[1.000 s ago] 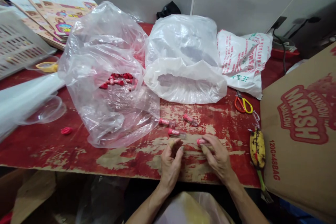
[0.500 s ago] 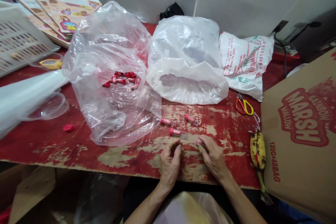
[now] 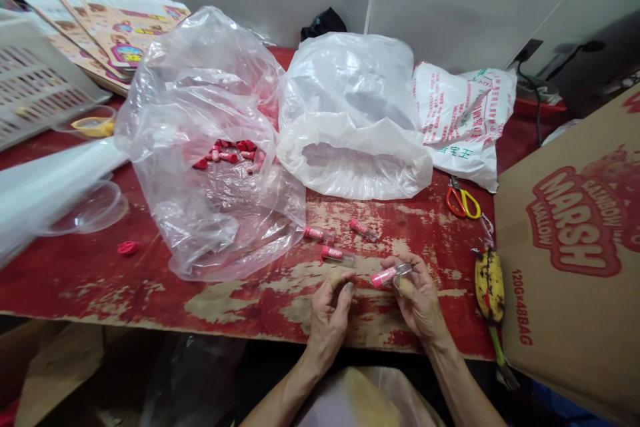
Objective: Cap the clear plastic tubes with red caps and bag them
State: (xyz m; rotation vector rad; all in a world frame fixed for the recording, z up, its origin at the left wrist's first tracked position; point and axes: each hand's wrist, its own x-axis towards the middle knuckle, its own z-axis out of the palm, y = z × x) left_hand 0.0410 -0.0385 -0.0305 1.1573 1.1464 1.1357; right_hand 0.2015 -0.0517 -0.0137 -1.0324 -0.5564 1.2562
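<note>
Pinching pink-capped clear tube (image 3: 391,275) in right hand (image 3: 419,300), fingers and thumb gripping; left hand (image 3: 329,325) half-curled, empty, just beside, over red table (image 3: 150,273).

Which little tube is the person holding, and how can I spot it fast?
Find the big cardboard box with red MARSH letters at the right end of the worn red table. Left of it, the person's right hand holds a small clear tube with a pink end. Three similar tubes lie on the table, but only this one is up in a hand.

Bright indoor lt, soft shadow under right hand (image 3: 420,300); glare on plastic bag (image 3: 210,213); edges warped, v. little blur.
</note>
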